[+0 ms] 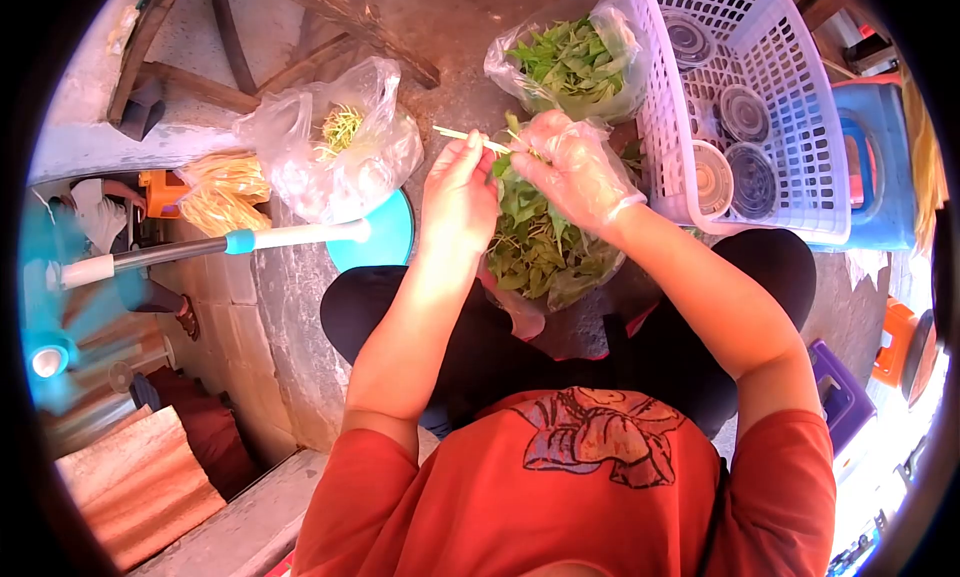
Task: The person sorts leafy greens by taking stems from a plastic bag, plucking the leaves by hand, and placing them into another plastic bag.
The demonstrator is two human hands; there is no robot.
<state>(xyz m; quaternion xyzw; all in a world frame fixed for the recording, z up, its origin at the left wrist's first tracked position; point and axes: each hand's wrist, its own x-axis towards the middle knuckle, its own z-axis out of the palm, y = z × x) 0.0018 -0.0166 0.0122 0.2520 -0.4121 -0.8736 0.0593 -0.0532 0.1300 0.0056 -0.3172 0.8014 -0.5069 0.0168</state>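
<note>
My left hand, bare, pinches a thin pale green stem between thumb and fingers. Close beside it, my right hand wears a clear plastic glove and grips the stem's other end, where a bit of leaf shows. Under my hands, an open plastic bag holds a heap of leafy greens. Beyond my right hand lies a second bag with green leaves. At the upper left, a clear plastic bag contains short cut stems.
A white plastic basket with round clear lids stands at the right, beside a blue stool. On the left are a fan with a turquoise base and a wooden frame. Part of another person's leg shows at far left.
</note>
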